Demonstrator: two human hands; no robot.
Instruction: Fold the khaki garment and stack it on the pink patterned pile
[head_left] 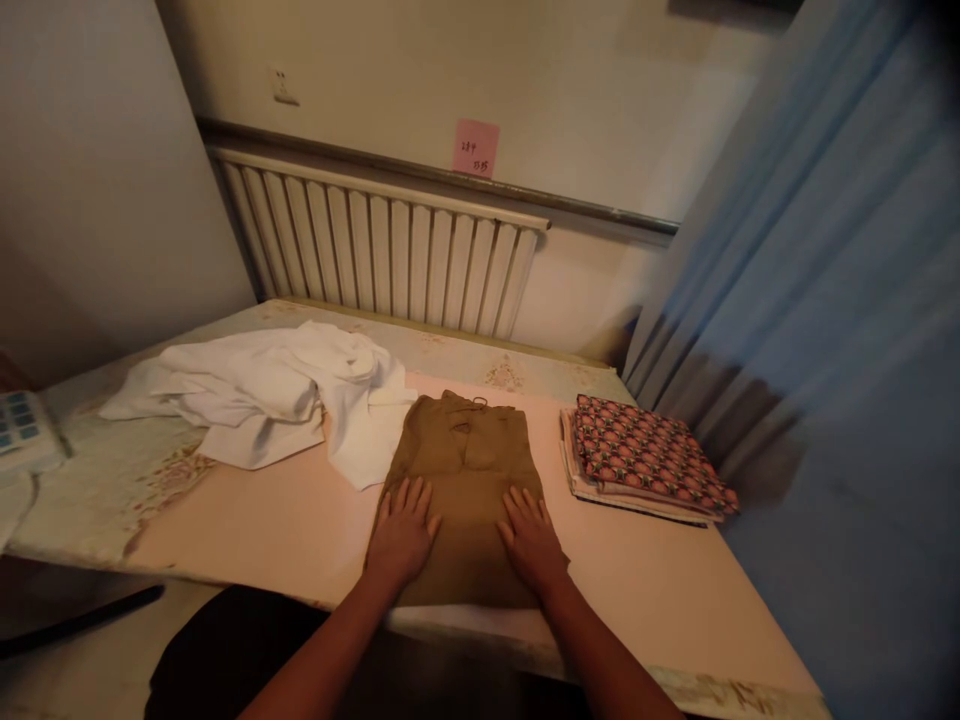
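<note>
A brown folded garment [469,500] with a drawstring at its far end lies flat in front of me on the pink sheet that covers part of the table. My left hand [403,530] rests palm down on its left side, fingers stretched out. On its right side my right hand [531,535] lies flat too, fingers spread. Neither hand grips the cloth. A crumpled white cloth [277,385] lies to the left, one end reaching the garment's left edge. To the right sits a stack of folded fabric [649,455], topped by a red and black patterned piece.
The table [502,372] has a floral cover under the pink sheet [247,520]. A white radiator [397,250] and a pink note [475,148] are at the wall behind. A blue curtain [847,350] hangs at the right. A white device with keys [26,435] stands at the far left.
</note>
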